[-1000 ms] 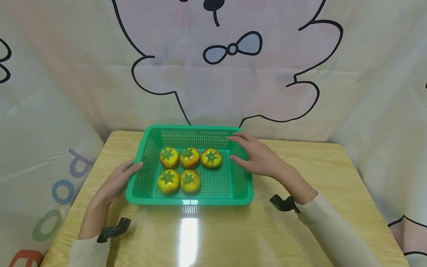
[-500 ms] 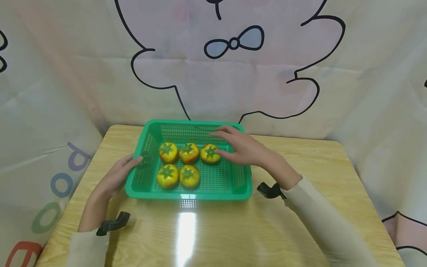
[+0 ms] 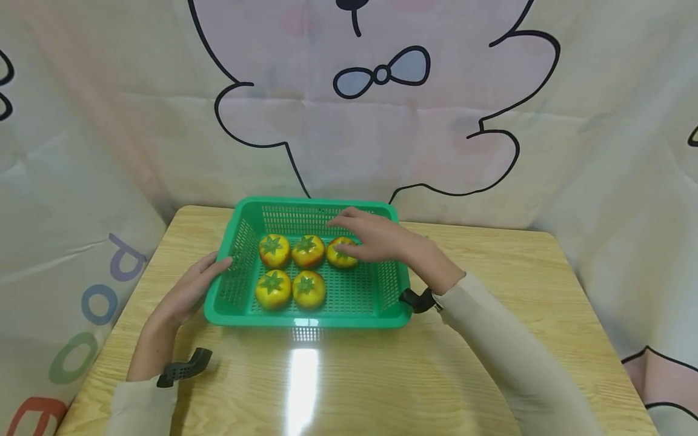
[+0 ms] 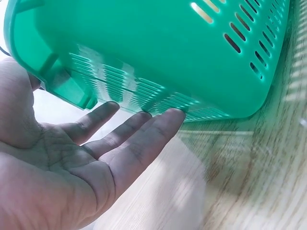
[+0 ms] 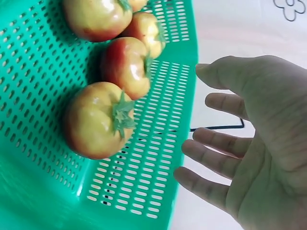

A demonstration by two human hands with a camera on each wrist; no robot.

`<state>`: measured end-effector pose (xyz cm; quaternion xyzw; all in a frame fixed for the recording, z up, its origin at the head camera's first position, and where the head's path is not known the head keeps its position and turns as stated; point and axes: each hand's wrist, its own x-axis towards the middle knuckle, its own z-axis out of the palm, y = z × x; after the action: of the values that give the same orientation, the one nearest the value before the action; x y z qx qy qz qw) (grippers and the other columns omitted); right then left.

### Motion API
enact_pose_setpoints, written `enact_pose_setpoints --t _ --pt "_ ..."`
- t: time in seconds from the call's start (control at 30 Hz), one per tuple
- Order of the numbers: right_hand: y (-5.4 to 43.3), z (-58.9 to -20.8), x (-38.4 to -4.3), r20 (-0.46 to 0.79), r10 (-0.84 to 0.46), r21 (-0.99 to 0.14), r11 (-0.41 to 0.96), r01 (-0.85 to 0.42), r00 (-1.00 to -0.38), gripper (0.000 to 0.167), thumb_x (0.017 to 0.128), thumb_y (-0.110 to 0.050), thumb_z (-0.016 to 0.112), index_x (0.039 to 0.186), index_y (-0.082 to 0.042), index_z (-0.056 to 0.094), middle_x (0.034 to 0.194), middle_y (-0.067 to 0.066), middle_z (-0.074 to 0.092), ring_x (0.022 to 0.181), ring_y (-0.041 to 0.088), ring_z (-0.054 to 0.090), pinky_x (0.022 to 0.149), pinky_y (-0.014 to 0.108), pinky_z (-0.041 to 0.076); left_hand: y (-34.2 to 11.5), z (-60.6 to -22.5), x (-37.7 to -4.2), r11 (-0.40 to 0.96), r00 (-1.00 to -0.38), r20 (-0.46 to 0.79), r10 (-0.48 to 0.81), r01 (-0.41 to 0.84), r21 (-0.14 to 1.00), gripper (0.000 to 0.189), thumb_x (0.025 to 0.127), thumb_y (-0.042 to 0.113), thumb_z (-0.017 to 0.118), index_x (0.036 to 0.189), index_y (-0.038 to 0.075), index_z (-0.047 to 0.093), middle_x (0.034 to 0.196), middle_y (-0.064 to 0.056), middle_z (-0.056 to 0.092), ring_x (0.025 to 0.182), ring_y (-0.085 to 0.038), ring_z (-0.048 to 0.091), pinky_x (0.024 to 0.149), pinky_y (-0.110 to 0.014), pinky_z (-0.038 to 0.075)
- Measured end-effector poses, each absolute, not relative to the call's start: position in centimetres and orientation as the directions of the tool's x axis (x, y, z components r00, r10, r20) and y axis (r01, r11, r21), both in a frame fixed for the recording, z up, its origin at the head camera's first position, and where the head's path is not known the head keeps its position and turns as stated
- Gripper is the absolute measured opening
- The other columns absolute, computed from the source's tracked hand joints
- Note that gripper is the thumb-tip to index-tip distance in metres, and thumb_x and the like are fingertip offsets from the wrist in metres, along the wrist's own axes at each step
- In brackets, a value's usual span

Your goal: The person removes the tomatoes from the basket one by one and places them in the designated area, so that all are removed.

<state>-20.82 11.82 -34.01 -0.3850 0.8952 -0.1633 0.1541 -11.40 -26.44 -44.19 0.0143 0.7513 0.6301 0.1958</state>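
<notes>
A green plastic basket (image 3: 305,322) stands on the table with several yellow-red tomatoes inside, three in the back row and two in front. My left hand (image 3: 192,287) holds its left side, the thumb over the rim. In the left wrist view the fingers (image 4: 144,148) lie nearly straight against the slotted outer wall. Over the right half of the basket my right hand (image 3: 376,235) hovers, fingers spread and holding nothing. From the head its thumb overlaps the rightmost back tomato (image 3: 339,260). The right wrist view shows that tomato (image 5: 96,122) apart from the fingertips.
The wooden table (image 3: 491,266) extends to both sides and in front of the basket. A light cloth curtain (image 3: 436,157) with a cartoon figure hangs right behind it, with more cloth at left and right.
My right hand has moved left from the basket's right rim to over the rightmost back tomato. The left hand stays at the left rim, and the tomatoes have not moved.
</notes>
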Motion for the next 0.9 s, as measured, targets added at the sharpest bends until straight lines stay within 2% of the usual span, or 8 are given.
enact_pose_setpoints --t 0.23,0.47,0.7,0.9 --pt "10.1 -36.1 -21.4 -0.233 -0.748 -0.421 0.653 -0.629 -0.621 0.053 0.106 -0.031 0.063 0.155 -0.012 0.053 0.158 0.015 0.05 0.14 0.031 0.057 0.116 0.049 0.051 -26.9 -44.2 -10.4 0.224 -0.918 -0.308 0.25 -0.254 0.941 0.073 0.115 0.046 0.04 0.168 0.002 0.016 0.15 -0.037 0.046 0.109 -0.016 0.073 0.088 -0.039 0.065" --pt "9.4 -37.0 -21.3 -0.277 -0.732 -0.422 0.675 -0.606 -0.622 0.054 0.104 -0.028 0.065 0.155 -0.013 0.054 0.155 0.015 0.051 0.125 0.027 0.062 0.11 0.046 0.054 -26.7 -44.3 -10.6 0.214 -0.922 -0.291 0.257 -0.239 0.947 0.073 0.115 0.047 0.04 0.167 0.003 0.016 0.148 -0.036 0.049 0.11 -0.018 0.074 0.088 -0.038 0.065" --pt "9.0 -36.7 -21.3 -0.321 -0.708 -0.373 0.705 -0.604 -0.629 0.057 0.102 -0.027 0.071 0.155 -0.014 0.053 0.158 0.015 0.05 0.137 0.03 0.058 0.116 0.049 0.051 -26.5 -44.1 -10.9 0.213 -0.927 -0.279 0.251 -0.228 0.95 0.072 0.115 0.047 0.04 0.167 0.003 0.017 0.149 -0.036 0.048 0.11 -0.017 0.073 0.089 -0.037 0.064" --pt "8.9 -36.8 -21.4 -0.348 -0.673 -0.343 0.739 -0.58 -0.653 0.058 0.1 -0.024 0.072 0.155 -0.015 0.054 0.154 0.015 0.052 0.135 0.029 0.058 0.118 0.049 0.049 -26.4 -44.3 -11.2 0.2 -0.927 -0.273 0.258 -0.226 0.954 0.072 0.115 0.046 0.04 0.167 0.002 0.017 0.149 -0.037 0.048 0.109 -0.017 0.074 0.089 -0.039 0.065"
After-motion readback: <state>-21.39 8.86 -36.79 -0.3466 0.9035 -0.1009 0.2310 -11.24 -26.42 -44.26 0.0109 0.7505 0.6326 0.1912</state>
